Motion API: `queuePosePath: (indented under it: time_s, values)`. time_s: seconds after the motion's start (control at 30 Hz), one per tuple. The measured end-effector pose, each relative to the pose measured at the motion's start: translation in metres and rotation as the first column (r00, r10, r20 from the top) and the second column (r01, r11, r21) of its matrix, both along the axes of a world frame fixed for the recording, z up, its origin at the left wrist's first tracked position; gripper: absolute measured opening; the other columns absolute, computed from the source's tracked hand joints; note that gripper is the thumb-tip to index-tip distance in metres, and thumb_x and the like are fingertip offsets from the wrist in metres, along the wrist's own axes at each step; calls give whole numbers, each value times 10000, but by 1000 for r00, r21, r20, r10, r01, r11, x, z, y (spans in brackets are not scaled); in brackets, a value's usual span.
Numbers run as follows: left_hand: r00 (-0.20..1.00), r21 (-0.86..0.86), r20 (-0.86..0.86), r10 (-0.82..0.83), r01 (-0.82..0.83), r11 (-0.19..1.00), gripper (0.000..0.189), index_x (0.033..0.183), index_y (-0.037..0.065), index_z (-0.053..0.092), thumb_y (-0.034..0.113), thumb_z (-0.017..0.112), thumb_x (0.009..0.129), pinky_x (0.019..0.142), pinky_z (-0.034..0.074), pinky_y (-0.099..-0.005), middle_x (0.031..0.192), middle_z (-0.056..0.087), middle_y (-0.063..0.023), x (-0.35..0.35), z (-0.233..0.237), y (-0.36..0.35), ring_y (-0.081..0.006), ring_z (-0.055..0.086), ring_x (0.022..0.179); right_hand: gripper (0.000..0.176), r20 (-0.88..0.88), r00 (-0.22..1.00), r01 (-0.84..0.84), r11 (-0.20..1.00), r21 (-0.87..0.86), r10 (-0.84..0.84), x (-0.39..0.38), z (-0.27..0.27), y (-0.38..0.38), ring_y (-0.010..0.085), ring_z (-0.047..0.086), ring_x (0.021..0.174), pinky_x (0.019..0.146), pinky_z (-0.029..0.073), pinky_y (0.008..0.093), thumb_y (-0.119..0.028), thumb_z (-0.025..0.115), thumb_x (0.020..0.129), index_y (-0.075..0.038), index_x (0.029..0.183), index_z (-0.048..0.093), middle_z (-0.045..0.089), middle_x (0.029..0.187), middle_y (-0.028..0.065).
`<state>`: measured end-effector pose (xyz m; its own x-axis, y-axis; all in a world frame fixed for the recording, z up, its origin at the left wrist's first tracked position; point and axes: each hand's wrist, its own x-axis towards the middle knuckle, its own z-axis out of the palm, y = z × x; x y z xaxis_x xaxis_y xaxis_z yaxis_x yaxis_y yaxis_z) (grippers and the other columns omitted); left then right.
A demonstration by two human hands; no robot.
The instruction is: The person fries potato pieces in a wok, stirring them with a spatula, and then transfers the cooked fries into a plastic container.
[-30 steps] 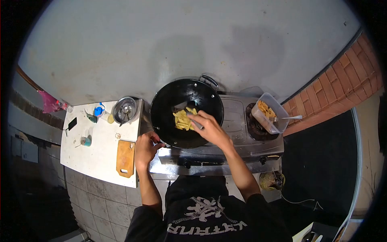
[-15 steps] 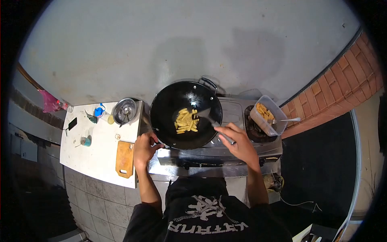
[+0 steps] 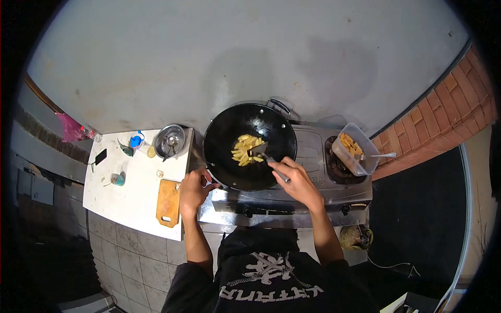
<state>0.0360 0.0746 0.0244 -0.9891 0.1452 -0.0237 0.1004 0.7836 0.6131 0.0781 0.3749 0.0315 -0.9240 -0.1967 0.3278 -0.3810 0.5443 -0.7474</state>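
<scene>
A black wok (image 3: pixel 229 122) sits on the left side of the gas stove, with pale yellow potato strips (image 3: pixel 244 148) in its bottom. My right hand (image 3: pixel 296 181) is closed around the handle of a metal spatula (image 3: pixel 259 149), whose blade reaches in among the strips from the right. At the wok's lower left edge, my left hand (image 3: pixel 195 190) is closed on the wok's near handle, which the fingers mostly hide.
Right of the wok, a clear plastic container (image 3: pixel 369 151) holds fried strips and a fork (image 3: pixel 383 155) above the other burner. On the white table (image 3: pixel 130 203) at left are a metal bowl (image 3: pixel 169 140), a wooden cutting board (image 3: pixel 168 201) and a phone (image 3: pixel 101 156). A wall (image 3: pixel 292 47) rises behind.
The spatula blade has moved down and left against the potato strips, which now lie more spread and shifted. My left hand stays at the wok's handle. The whole view has shifted slightly.
</scene>
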Motion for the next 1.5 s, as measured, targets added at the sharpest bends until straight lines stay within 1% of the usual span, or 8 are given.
queuePosePath:
  time_s: [0.37,0.57,0.7,0.77,0.83,0.93,1.17,1.5]
  values:
    - [1000,42,-12,14,-13,999,327,768,30,649,194,909,657,593,482,-403,676,654,-111,2,-9,-4,-288,642,622,281,-69,996,48,998,-32,-50,6,15,3,287,570,687,659,473,390,-35,686,903,35,1174,666,567,881,146]
    - [996,49,-93,-14,18,999,323,767,10,647,201,894,682,617,488,-401,723,661,-144,6,-1,1,-308,648,668,279,27,999,-31,999,16,30,22,14,-11,296,596,700,667,482,403,-38,692,898,21,1170,676,551,867,143]
    - [996,80,-91,9,-2,997,303,783,-11,646,225,837,779,630,488,-419,746,661,-166,5,-3,4,-333,640,671,266,-17,999,48,999,10,-48,5,-2,-15,292,574,689,644,470,355,-6,686,889,21,1153,672,559,844,147]
    - [997,121,-72,28,-19,992,301,788,-18,645,232,809,820,634,487,-428,755,661,-172,3,-9,5,-343,638,675,285,3,999,46,999,-24,-46,-4,-7,-18,341,608,741,690,489,413,-28,676,901,16,1183,663,574,908,169]
    - [982,87,-185,23,-7,996,290,803,-31,639,223,758,876,637,483,-441,764,657,-188,4,-14,3,-365,637,691,274,3,1000,13,999,-45,-13,2,-3,-21,346,611,739,687,490,413,-33,672,904,27,1172,662,583,912,176]
    - [988,129,-152,40,-20,991,281,812,-36,635,214,739,890,635,477,-452,756,652,-194,8,-4,7,-377,638,701,270,68,995,74,997,-1,-74,4,3,-14,338,618,737,682,490,415,-38,665,910,37,1169,662,585,897,184]
    - [993,114,-115,-24,37,993,247,806,-12,621,171,785,827,669,477,-428,750,626,-165,8,-6,2,-343,607,728,266,-35,999,30,1000,8,-30,-2,-4,-18,282,567,671,625,470,351,-10,672,900,36,1162,669,582,853,162]
    - [995,117,-87,-47,57,992,233,811,4,620,99,825,751,661,475,-411,737,610,-146,7,-3,3,-305,601,720,279,-47,999,12,999,-38,-14,-3,11,-10,270,582,686,641,476,347,-8,683,889,9,1168,680,589,850,143]
